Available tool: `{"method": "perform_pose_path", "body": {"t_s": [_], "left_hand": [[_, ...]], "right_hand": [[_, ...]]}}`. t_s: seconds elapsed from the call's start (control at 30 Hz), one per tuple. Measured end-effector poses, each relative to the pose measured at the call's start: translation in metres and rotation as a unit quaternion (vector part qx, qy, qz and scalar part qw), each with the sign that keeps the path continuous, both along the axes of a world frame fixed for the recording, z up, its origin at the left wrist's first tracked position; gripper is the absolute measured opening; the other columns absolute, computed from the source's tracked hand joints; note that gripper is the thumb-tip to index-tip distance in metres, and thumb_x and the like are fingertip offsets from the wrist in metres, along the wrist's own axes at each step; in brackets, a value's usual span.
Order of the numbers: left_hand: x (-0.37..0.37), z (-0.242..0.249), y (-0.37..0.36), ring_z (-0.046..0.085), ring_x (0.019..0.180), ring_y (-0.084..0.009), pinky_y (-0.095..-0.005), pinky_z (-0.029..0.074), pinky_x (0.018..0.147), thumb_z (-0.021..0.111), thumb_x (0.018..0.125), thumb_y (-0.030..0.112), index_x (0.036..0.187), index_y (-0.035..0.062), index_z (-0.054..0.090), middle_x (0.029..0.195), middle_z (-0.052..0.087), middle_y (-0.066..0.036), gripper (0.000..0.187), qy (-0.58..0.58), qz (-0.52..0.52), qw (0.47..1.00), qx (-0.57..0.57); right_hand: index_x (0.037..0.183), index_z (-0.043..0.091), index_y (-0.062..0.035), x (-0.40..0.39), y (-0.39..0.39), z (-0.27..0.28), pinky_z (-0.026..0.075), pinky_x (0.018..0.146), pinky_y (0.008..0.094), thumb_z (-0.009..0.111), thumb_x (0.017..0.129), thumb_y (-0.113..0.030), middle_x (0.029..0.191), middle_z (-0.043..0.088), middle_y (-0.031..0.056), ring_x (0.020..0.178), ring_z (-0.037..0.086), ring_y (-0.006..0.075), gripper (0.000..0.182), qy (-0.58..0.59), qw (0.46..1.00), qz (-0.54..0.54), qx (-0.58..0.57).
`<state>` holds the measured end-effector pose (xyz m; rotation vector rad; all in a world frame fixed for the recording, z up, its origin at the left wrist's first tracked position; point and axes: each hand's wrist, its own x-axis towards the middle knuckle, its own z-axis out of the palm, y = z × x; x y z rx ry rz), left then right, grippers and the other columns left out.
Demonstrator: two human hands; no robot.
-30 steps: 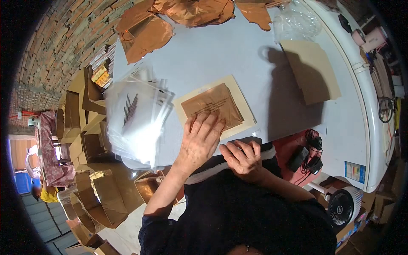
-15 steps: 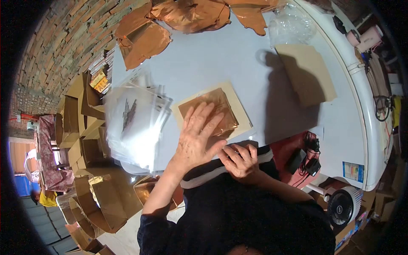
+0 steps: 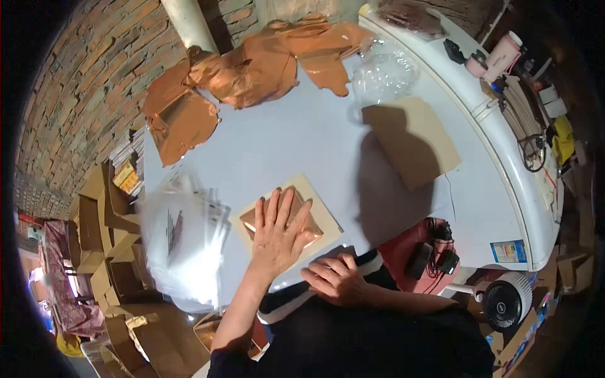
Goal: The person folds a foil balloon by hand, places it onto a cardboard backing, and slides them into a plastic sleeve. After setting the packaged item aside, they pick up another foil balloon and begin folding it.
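My left hand (image 3: 277, 233) lies flat, fingers spread, on a folded square of shiny copper-coloured film (image 3: 310, 233). The film rests on a beige square board (image 3: 322, 217) on the pale table (image 3: 265, 138); its part under the palm is hidden. My right hand (image 3: 334, 277) is at the table's near edge, its fingers loosely bent and with nothing visible in them. It stays apart from the film. Left of the board lies a stack of clear plastic sheets (image 3: 179, 246), glaring with light.
Crumpled copper-coloured film (image 3: 252, 72) lies along the far edge, with clear plastic (image 3: 384, 72) to its right. A brown board (image 3: 419, 142) sits at right. Cardboard boxes (image 3: 120, 271) stand left. Black adapters (image 3: 435, 252) and a fan (image 3: 504, 302) are at lower right.
The view has tilted up, so the table sits lower in the picture. My left hand has flattened farther over the film, and its thumb is no longer near my right hand.
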<state>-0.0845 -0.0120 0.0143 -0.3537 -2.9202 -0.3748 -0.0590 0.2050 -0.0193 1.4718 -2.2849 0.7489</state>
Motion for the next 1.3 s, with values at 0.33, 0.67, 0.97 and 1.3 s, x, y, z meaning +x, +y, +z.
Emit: {"method": "perform_pose_path", "body": {"t_s": [0.33, 0.67, 0.97, 1.3], "left_hand": [[0.0, -0.003, 0.001, 0.021, 0.155, -0.0415, -0.0638, 0.011, 0.124, 0.042, 0.104, 0.054, 0.158, 0.0243, 0.043, 0.167, 0.029, -0.016, 0.061, -0.013, 0.011, 1.0, -0.023], [-0.002, 0.0, 0.001, 0.024, 0.154, -0.0412, -0.0634, 0.014, 0.123, 0.04, 0.106, 0.054, 0.156, 0.0235, 0.047, 0.166, 0.031, -0.018, 0.059, -0.015, 0.015, 1.0, 0.0], [-0.001, 0.0, -0.002, 0.021, 0.156, -0.0384, -0.06, 0.011, 0.126, 0.044, 0.105, 0.05, 0.159, 0.021, 0.04, 0.167, 0.029, -0.015, 0.061, -0.018, 0.019, 0.999, 0.024], [0.0, 0.0, -0.006, 0.018, 0.158, -0.0331, -0.0552, 0.008, 0.128, 0.043, 0.105, 0.053, 0.16, 0.0194, 0.038, 0.169, 0.028, -0.011, 0.065, -0.04, 0.03, 0.997, 0.052]], "right_hand": [[0.09, 0.069, -0.0073, -0.311, 0.05, 0.079, 0.05, 0.065, 0.0412, 0.064, 0.088, -0.01, 0.074, 0.057, 0.011, 0.075, 0.059, 0.0284, 0.006, 0.118, 0.973, -0.194, -0.031], [0.107, 0.074, -0.0105, -0.506, 0.058, 0.072, 0.056, 0.088, 0.049, 0.061, 0.088, -0.011, 0.105, 0.073, 0.0187, 0.105, 0.069, 0.039, 0.024, 0.027, 0.909, -0.329, 0.255], [0.111, 0.07, -0.0085, -0.511, 0.061, 0.072, 0.053, 0.09, 0.048, 0.055, 0.096, -0.02, 0.111, 0.068, 0.0234, 0.107, 0.065, 0.04, 0.024, 0.125, 0.944, -0.232, 0.197], [0.109, 0.068, -0.0031, -0.518, 0.049, 0.086, 0.052, 0.097, 0.048, 0.049, 0.096, -0.013, 0.116, 0.067, 0.0237, 0.118, 0.063, 0.0397, 0.025, 0.093, 0.884, -0.284, 0.36]]}}
